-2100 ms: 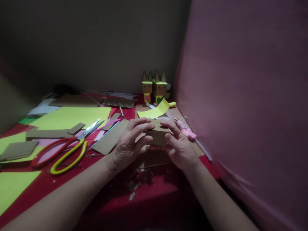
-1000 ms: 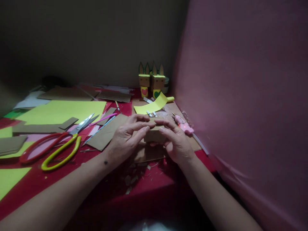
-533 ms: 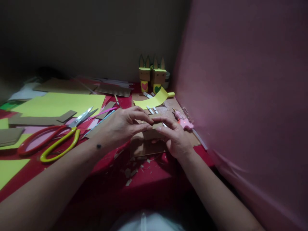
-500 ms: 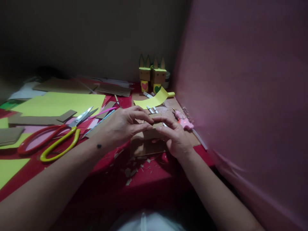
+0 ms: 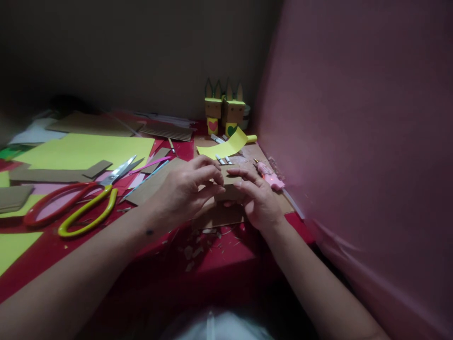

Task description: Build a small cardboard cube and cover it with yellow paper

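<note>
Between my hands is a small brown cardboard piece (image 5: pixel 230 192), folded or box-like, above a cardboard sheet (image 5: pixel 221 216) near the table's front edge. My left hand (image 5: pixel 193 186) has its thumb and fingers pinched together at the piece's left side. The fingers of my right hand (image 5: pixel 256 196) grip the piece from the right, with the index finger along its top. Just beyond lie white-capped markers (image 5: pixel 223 159) and a curled yellow paper strip (image 5: pixel 226 146). A pink glue gun (image 5: pixel 269 176) rests right of my right hand.
Large scissors (image 5: pixel 88 203) with red and yellow handles lie at left, beside yellow paper (image 5: pixel 88 150) and cardboard strips (image 5: pixel 53 174). Two cardboard figures (image 5: pixel 213 109) with pointed ears stand at the back. A pink surface (image 5: pixel 354 141) rises on the right. Scraps litter the red tablecloth (image 5: pixel 226 255).
My left hand has shifted slightly, with its fingers more curled. The fingers of my right hand have moved a little on the cardboard piece, and more of its top shows.
</note>
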### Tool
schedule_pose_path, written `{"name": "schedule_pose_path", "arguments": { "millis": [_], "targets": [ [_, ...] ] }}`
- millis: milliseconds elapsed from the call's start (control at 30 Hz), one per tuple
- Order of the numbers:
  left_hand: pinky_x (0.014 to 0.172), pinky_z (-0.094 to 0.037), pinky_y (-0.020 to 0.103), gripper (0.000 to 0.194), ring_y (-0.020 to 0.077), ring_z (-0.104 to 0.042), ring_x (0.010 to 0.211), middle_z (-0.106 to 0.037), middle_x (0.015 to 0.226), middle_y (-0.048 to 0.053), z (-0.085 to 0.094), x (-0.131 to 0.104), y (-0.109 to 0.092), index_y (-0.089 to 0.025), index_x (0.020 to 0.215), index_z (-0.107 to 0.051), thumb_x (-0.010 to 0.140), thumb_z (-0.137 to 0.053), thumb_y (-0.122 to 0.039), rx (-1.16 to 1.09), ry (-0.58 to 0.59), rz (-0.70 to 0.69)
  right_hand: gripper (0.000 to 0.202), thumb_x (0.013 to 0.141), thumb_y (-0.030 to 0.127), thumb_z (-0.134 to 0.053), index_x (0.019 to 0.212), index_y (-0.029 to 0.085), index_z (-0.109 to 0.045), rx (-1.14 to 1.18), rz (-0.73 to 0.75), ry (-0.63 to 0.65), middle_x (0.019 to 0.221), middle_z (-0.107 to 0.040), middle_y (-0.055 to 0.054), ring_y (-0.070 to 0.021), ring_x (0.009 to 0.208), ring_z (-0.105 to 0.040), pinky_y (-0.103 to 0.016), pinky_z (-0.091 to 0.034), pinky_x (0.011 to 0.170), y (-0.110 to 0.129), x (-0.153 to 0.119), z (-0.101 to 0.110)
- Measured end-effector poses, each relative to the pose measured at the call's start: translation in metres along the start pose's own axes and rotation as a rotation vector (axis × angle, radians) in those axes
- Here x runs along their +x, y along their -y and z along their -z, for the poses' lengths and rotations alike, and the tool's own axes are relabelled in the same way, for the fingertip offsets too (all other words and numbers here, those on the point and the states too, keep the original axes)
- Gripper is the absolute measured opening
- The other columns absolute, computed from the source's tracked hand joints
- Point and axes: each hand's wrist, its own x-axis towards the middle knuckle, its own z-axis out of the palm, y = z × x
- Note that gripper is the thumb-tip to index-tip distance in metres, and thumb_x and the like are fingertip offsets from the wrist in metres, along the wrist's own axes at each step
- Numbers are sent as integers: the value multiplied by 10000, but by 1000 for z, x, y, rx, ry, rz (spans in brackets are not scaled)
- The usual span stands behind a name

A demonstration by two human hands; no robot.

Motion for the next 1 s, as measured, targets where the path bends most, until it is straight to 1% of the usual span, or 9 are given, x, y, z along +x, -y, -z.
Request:
{"name": "schedule_pose_path", "arguments": {
  "millis": [33,100,233,400,467,600,800,933,1000],
  "targets": [
    [790,-574,299,121,182,-705,912,-701,1047,75,-1,-1,0,-196,890,-680,976,-595,-190,44,-4,-27,231,689,300,-800,920,311,-790,11,-2,0,921,-715,4,-195,767,-648,-328,-559,587,0,0,0],
    [805,-590,307,111,190,-711,930,-693,1060,89,-5,-3,0,-182,899,-669,981,-596,-171,130,-61,-71,243,682,297,-804,924,310,-793,28,-6,-1,934,-721,6,-190,761,-652,-323,-568,582,-1,1,0],
    [791,-607,317,93,202,-710,927,-686,1064,119,-16,-6,-3,-151,903,-631,982,-598,-116,267,-163,-139,241,688,304,-808,929,309,-793,35,4,-9,924,-723,7,-184,764,-647,-328,-579,597,-2,2,-1],
    [801,-625,396,137,266,-704,962,-682,1094,188,-25,-10,-10,-127,931,-612,1004,-504,-83,379,-203,-118,268,689,314,-817,955,310,-777,54,-1,-9,793,-697,10,-196,731,-654,-352,-566,610,-3,2,-2],
    [801,-631,405,156,269,-708,964,-682,1099,184,-27,-11,-11,-139,928,-607,1010,-483,-93,414,-202,-86,262,697,333,-819,954,309,-773,53,1,-9,785,-687,11,-203,731,-655,-375,-570,625,-3,2,-3],
    [749,-621,373,169,243,-707,914,-691,1068,157,-26,-10,-9,-161,872,-599,991,-503,-91,403,-199,-69,267,697,382,-822,948,309,-770,42,-5,-18,783,-671,6,-231,769,-670,-400,-569,623,-1,2,-5],
    [723,-595,344,170,204,-691,871,-693,1044,96,-25,-7,-1,-196,844,-577,978,-538,-99,329,-192,-58,249,700,378,-809,936,309,-767,34,-25,-18,788,-666,-4,-260,814,-691,-419,-586,621,-1,3,-4],
    [694,-577,338,168,201,-665,836,-681,1002,98,-24,-7,-1,-184,848,-570,974,-555,-75,305,-180,-115,233,708,386,-807,920,302,-760,44,-39,-16,789,-653,-9,-262,822,-678,-480,-619,687,-1,4,-3],
    [698,-574,339,162,207,-665,841,-674,1000,110,-23,-7,-2,-170,853,-572,970,-559,-60,294,-167,-142,227,705,392,-811,904,297,-757,53,-47,-19,793,-653,-9,-245,787,-665,-462,-619,664,-1,4,-4]
  ]
}}
